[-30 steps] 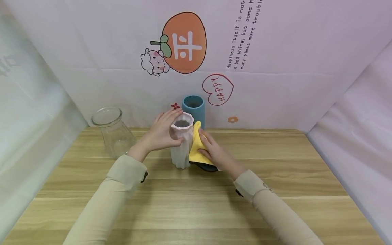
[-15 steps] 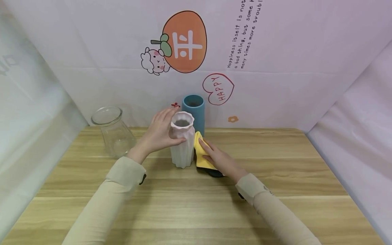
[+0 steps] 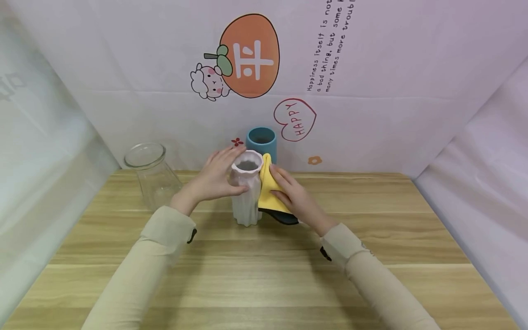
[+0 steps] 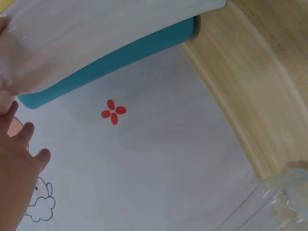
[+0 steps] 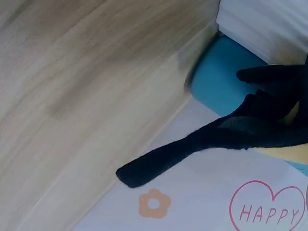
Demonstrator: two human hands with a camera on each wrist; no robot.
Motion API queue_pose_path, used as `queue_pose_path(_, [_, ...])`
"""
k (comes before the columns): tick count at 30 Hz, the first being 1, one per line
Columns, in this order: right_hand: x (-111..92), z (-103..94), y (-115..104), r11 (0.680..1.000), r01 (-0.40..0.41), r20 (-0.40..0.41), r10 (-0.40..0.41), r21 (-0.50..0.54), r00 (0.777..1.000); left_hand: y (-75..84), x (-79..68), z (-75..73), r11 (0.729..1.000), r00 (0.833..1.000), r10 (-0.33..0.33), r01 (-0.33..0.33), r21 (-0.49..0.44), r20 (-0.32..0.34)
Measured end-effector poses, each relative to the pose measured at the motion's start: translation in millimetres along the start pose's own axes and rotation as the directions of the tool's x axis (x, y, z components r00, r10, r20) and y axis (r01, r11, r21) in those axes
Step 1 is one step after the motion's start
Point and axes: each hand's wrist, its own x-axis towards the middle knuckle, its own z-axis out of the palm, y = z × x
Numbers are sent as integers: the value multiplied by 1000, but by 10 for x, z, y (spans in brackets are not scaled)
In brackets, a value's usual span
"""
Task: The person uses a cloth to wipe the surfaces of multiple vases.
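A white fluted vase [image 3: 246, 206] with a scalloped rim stands upright on the wooden table. My left hand [image 3: 216, 176] steadies it near the top, thumb across the front and fingers round the far left side. In my right hand [image 3: 300, 201] is a folded cloth [image 3: 268, 195], yellow on one face and dark on the other. The cloth lies against the vase's right side, its top fold at rim height. The right wrist view shows the cloth's dark face [image 5: 231, 130] hanging in loose flaps; the fingers are hidden there.
Right behind the white vase stands a blue cylindrical vase [image 3: 270, 149], partly covered by it. A clear glass vase [image 3: 154, 183] stands to the left, close to my left forearm. A printed white backdrop [image 3: 363, 133] rises behind the table [image 3: 255, 275].
My right hand with the cloth first slid down the vase's right side and slightly away, then came back up to rim height. The left hand and the vase stayed nearly still.
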Motion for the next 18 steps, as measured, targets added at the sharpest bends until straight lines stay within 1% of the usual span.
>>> queue_pose_path(3, [11,3,-8,999,-43,68,43,-11,997,16,2,-19,1000,1000,-13,13,-13,27])
queue_pose_path(5, [7,29,-5,998,-63,104,65,-24,992,21,4,-22,1000,999,-14,15,-17,32])
queue_pose_path(7, [-9,63,4,997,-64,122,69,-40,990,18,4,-19,1000,999,-14,15,-17,32])
queue_pose_path(13, [-128,174,66,997,-42,123,51,-71,991,1,11,-8,1000,1000,-8,8,-7,21])
queue_pose_path(16, [-200,217,109,995,-47,162,60,-86,985,-3,8,-7,1000,1000,-8,8,-10,19])
queue_pose_path(18, [-248,237,138,994,-59,200,77,-96,977,-7,10,-3,1000,1000,-9,9,-11,19])
